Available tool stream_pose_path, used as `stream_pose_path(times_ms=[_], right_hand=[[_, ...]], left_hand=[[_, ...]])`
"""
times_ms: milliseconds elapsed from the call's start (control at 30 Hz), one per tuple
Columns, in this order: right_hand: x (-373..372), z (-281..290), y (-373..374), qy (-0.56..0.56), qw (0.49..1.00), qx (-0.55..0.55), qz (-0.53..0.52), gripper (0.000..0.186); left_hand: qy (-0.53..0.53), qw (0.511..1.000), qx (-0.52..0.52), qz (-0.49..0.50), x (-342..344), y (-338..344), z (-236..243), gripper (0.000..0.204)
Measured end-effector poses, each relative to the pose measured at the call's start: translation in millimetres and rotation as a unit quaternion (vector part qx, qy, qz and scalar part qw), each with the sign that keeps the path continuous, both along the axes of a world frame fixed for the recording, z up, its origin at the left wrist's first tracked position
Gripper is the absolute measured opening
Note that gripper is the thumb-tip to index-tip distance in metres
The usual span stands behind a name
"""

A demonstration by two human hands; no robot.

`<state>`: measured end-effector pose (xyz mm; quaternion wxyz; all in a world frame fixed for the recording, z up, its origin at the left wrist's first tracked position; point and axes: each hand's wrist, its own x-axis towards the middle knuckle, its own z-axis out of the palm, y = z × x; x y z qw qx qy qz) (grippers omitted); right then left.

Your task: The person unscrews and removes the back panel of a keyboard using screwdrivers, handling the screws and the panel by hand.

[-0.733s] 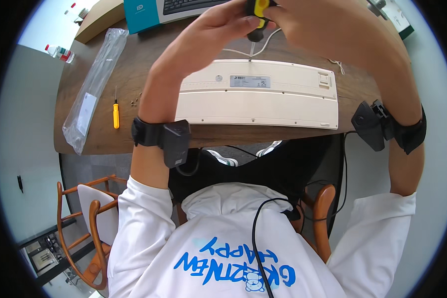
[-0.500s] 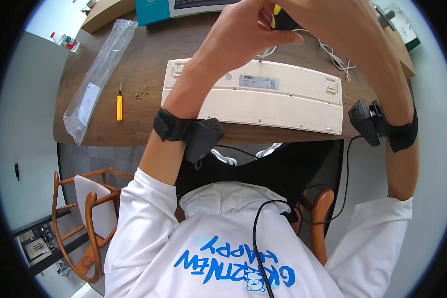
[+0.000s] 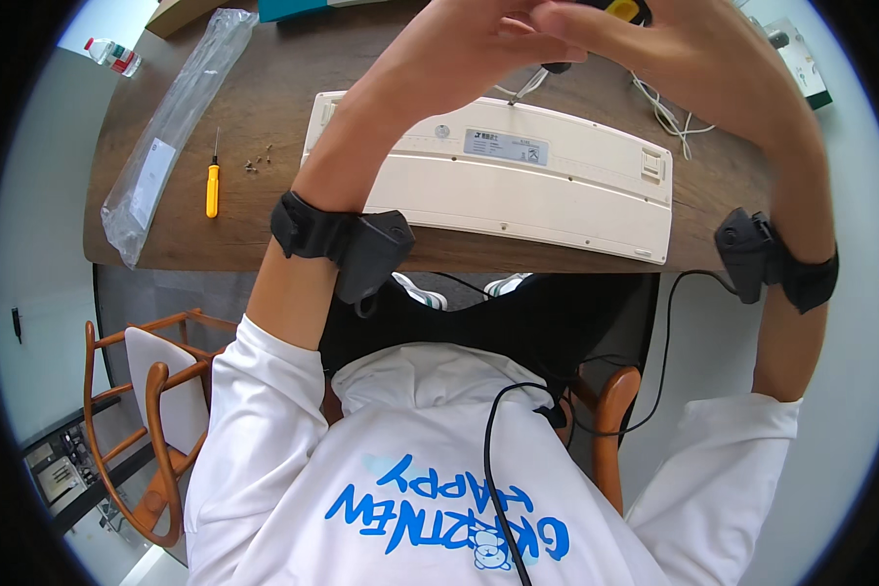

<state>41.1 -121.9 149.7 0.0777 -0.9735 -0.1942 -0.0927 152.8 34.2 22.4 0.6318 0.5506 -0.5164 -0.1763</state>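
At the far left of the frame, low down, a wooden chair with a pale seat (image 3: 156, 391) stands on the floor beside the dark brown wooden table (image 3: 176, 239). In the upper left, a long clear plastic bag (image 3: 171, 127) lies slantwise on the tabletop. Just to its right rests a small screwdriver with a yellow handle (image 3: 212, 186), pointing up the frame, and near its tip sit a few tiny dark screws (image 3: 259, 161), loose and apart from the tool.

In the middle of the table lies a cream-coloured plastic keyboard (image 3: 518, 190), turned underside up, its label showing near the upper centre and its long edge close to the table's near rim.

Above the keyboard, at the upper centre of the frame, the left hand (image 3: 459, 44) is raised off the table with fingers drawn together toward the right hand; what it pinches is hidden by the fingers. A black band with a boxy black unit (image 3: 347, 244) wraps the left forearm.

Just right of centre at the top edge, the right hand (image 3: 674, 54) is curled around a screwdriver with a yellow and black handle (image 3: 615, 10), of which only the handle end and a thin shaft below the hands can be seen. The two hands touch or nearly touch.

To the upper right, a thin white cable (image 3: 669, 112) curls on the table. A second black band (image 3: 772, 264) sits on the right forearm at the right side.
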Motion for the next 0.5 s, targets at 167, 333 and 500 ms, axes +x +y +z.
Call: stream_pose_path(times_ms=[167, 333, 500], right_hand=[[-9.0, 5.0, 3.6, -0.050, 0.994, -0.051, -0.089, 0.034], [2.0, 4.9, 19.2, 0.006, 0.994, -0.036, -0.108, 0.034], [-5.6, 26.5, 34.8, 0.130, 0.954, 0.063, -0.263, 0.041]], left_hand=[[-0.154, 0.977, 0.146, -0.013, 11.2, -3.2, 29.9, 0.032], [0.133, 0.990, -0.026, -0.042, -1.8, -4.8, -4.2, 0.030], [0.056, 0.997, 0.035, -0.042, -2.0, -14.7, 9.0, 0.035]])
